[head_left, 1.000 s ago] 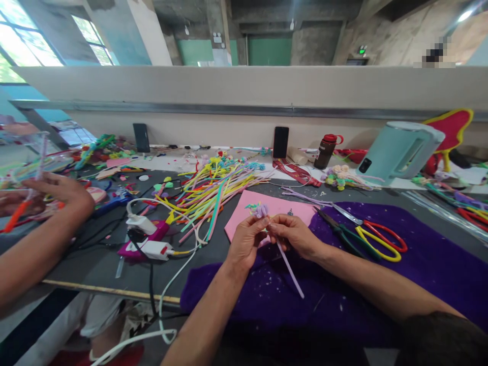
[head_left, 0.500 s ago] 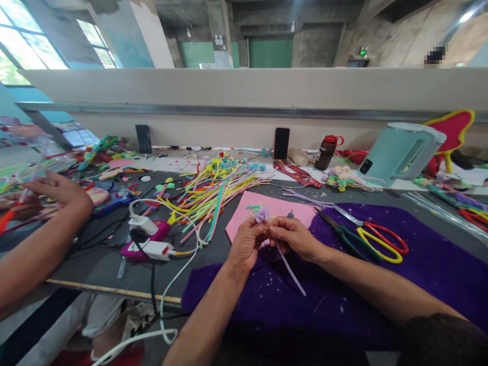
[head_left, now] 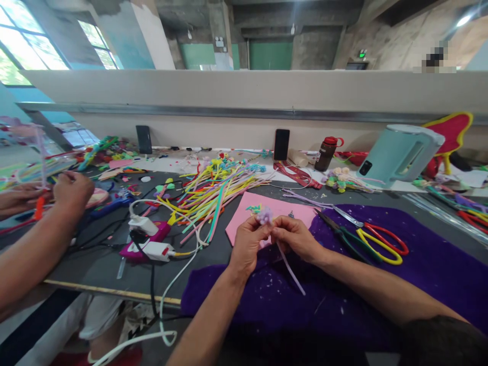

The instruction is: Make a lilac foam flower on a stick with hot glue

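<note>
I see a small, fluffy, pale lilac flower (head_left: 264,215) held up over the near part of a flat pink sheet (head_left: 238,227), at the tips of the two bare hands. The left hand (head_left: 246,241) is closed, thumb and fingers pinching just under the bloom. The right hand (head_left: 295,239) is closed too, its fingertips meeting the left's and gripping the upper end of a thin, fuzzy, lilac stem (head_left: 293,277), which slants down toward me over a deep purple cloth (head_left: 274,310). The fingers hide the join, so I cannot tell how stem and bloom meet.

On the cloth to the right I have dark-green-handled pliers (head_left: 353,241) beside metal scissors with one red and one yellow handle (head_left: 361,224). Left of the sheet, a loose heap of multicoloured fuzzy stems (head_left: 217,198) spreads over the dark grey tabletop (head_left: 99,269); nearer me sits a magenta-and-white power strip (head_left: 152,246) with plugs in it. At the back I make out an upright black phone (head_left: 281,145), a dark brown bottle with a red cap (head_left: 326,154) and a pale mint-green kettle (head_left: 400,152). At far left, a co-worker's hand (head_left: 72,193) is near an orange stick (head_left: 39,207).
</note>
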{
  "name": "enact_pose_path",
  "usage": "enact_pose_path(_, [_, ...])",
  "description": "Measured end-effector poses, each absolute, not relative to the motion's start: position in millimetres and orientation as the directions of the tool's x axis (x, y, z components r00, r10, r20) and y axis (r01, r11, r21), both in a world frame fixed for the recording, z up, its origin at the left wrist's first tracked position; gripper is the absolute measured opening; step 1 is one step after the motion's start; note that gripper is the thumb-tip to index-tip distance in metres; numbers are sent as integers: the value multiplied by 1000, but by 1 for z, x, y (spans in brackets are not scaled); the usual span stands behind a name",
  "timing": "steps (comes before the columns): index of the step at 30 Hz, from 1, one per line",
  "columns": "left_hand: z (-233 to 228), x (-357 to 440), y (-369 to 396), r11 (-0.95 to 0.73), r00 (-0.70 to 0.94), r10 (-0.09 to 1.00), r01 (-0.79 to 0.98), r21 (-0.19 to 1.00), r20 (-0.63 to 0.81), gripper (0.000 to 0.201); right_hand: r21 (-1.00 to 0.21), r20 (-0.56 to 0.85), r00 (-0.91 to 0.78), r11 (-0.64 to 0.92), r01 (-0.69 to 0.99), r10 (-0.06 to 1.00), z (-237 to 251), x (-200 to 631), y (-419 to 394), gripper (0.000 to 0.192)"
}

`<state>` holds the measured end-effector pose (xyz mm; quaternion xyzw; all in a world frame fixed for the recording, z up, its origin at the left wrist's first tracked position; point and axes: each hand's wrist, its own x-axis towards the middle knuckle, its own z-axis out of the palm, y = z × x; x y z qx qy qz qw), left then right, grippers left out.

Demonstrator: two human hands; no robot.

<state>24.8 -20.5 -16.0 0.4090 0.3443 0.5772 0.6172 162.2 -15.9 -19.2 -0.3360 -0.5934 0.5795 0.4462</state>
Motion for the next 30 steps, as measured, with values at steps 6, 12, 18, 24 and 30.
enact_pose_path(6, [-11,25,-23,114,200,979,-364,924,-41,39,-983,123,-318,72,-168,940,-14,168,-10,24])
enact_pose_path(12, [-13,21,-18,74,123,992,-393,917,-28,23,-979,75,-411,-12,-204,908,-14,169,-12,26])
enact_pose_path(18, [-15,19,-17,76,129,991,-423,903,-24,21,-967,67,-473,-60,-248,878,-16,168,-15,24])
enact_pose_path(24, [-15,20,-15,72,99,994,-373,925,-38,18,-971,58,-475,-60,-230,878,-17,169,-14,23])
enact_pose_path(30, [-15,18,-16,88,82,995,-379,921,-62,13,-977,58,-465,-45,-207,883,-17,169,-14,23])
